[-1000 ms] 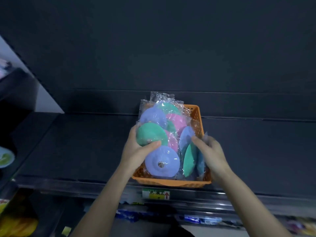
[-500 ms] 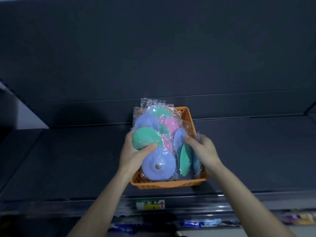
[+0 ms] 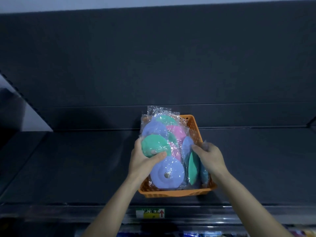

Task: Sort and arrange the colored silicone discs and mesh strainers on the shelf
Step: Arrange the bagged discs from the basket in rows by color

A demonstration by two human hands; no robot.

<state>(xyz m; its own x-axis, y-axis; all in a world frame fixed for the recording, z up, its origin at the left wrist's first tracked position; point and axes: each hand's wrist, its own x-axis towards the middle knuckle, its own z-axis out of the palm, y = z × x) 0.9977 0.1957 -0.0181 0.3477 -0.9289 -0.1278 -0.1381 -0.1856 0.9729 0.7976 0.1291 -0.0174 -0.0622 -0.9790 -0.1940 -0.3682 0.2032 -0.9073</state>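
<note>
An orange mesh basket (image 3: 174,193) stands on the dark shelf (image 3: 68,165), packed with silicone discs in clear bags. My left hand (image 3: 143,161) grips a green disc (image 3: 153,146) on the basket's left side, thumb across its lower edge. In front of it lies a lilac disc (image 3: 168,173) with a hole in the middle. My right hand (image 3: 209,154) pinches the plastic of the upright discs on the right side, among them a green one (image 3: 193,168) and a lilac one (image 3: 187,144). Pink (image 3: 178,134) and further green discs sit behind.
The shelf's front rail carries a yellow-green price label (image 3: 150,213) under the basket. A dark back panel (image 3: 153,65) rises behind. Packaged goods (image 3: 196,234) show on the level below.
The view has shifted slightly, and the basket sits a little nearer the middle of it. Both hands keep their hold on the bagged discs in the basket.
</note>
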